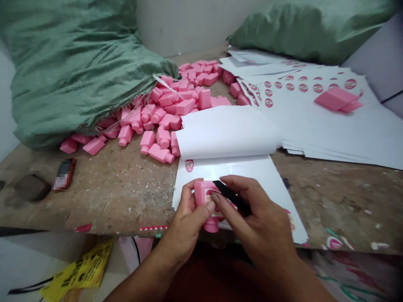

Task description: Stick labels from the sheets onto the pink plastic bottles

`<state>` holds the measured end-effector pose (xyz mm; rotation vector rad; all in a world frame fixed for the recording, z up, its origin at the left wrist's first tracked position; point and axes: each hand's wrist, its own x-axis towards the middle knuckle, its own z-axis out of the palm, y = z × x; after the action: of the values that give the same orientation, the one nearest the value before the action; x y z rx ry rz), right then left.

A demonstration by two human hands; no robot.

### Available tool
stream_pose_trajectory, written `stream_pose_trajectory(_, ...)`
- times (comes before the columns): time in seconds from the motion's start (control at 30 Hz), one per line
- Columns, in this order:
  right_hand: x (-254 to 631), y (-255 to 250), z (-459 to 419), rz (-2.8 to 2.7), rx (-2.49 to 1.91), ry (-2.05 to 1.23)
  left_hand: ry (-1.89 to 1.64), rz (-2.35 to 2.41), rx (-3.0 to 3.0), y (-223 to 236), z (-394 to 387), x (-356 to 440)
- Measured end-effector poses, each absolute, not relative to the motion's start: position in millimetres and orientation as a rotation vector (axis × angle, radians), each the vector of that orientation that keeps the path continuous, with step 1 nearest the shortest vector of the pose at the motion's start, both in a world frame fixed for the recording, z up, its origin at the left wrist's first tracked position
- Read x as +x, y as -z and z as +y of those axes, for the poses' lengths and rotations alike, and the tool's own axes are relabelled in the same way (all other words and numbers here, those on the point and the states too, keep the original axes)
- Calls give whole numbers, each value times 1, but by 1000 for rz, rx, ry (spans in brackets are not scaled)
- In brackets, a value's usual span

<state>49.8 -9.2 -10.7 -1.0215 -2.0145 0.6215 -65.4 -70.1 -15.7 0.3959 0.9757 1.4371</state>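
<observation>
My left hand [185,222] is closed around a small pink plastic bottle [199,193], its neck tilted down toward me. A printed label [208,195] lies on the bottle's face, and both thumbs are near or on it. Between the fingers of my right hand [267,222] is a flat black strip-like tool [231,195], its end at the bottle's upper edge; I cannot make out its kind. Under the hands lies a stack of white label sheets [233,167], the top one rolled back. One round red label [189,165] sits near its left side.
Beyond the sheets, many pink bottles [185,107] spill from a green sack [78,75]. More label sheets [315,126] spread right, with a pink bottle [336,100] on top. A dark lump [33,187] and a blurred red-black object [64,174] lie left on the worn wooden table [119,197].
</observation>
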Motion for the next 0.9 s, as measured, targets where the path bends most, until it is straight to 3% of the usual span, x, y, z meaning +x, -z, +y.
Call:
stream_pose_trajectory(0.13,56,14,2,-2137,-963,-342,-1430,999,363,17,-72,-65)
stream_pose_trajectory(0.4,55,9,7,-1762,-1125,-1344,-1311,1048,315,11,-77,-68)
stream_pose_trajectory(0.7,47,15,8,-1663,-1094,-1450,-1265,1083,305,7,-103,-91)
stream_pose_trajectory(0.9,57,13,-1,-1641,-1286,-1384,-595,1508,981,-6,-196,-176)
